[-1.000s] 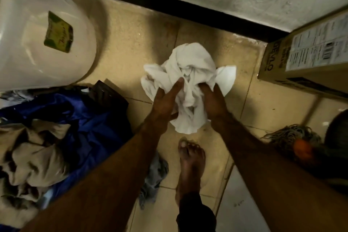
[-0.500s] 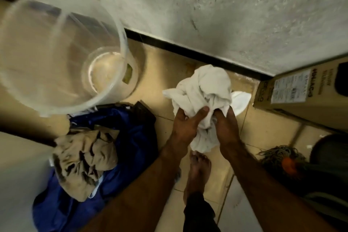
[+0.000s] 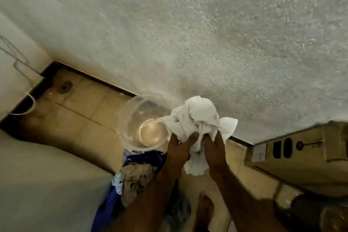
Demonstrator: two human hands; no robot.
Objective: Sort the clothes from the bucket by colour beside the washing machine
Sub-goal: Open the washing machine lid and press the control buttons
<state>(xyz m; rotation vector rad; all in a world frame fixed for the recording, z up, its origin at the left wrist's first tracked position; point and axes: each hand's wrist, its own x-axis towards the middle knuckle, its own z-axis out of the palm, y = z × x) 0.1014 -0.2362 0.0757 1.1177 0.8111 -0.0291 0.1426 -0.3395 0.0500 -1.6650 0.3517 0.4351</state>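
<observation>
1. Fingers [image 3: 193,136] of both hands are clamped on a bunched white cloth [image 3: 199,115] at centre frame. The left hand [image 3: 179,149] and right hand [image 3: 214,149] grip its lower part side by side.
2. This cloth is held up in front of the wall [image 3: 207,34], and its left edge overlaps the clear bucket [image 3: 130,118].
3. That bucket stands on the tiled floor [image 3: 75,118], left of centre.
4. A blue cloth [image 3: 145,158] and a beige cloth [image 3: 134,179] lie heaped below the bucket, beside the left forearm.
5. A box [image 3: 301,158] lies at the right edge.

L hand [image 3: 179,149] & R hand [image 3: 214,149] grip white cloth [image 3: 197,117] above clear bucket [image 3: 131,124]; blue/tan clothes pile [image 3: 135,175] on floor.
</observation>
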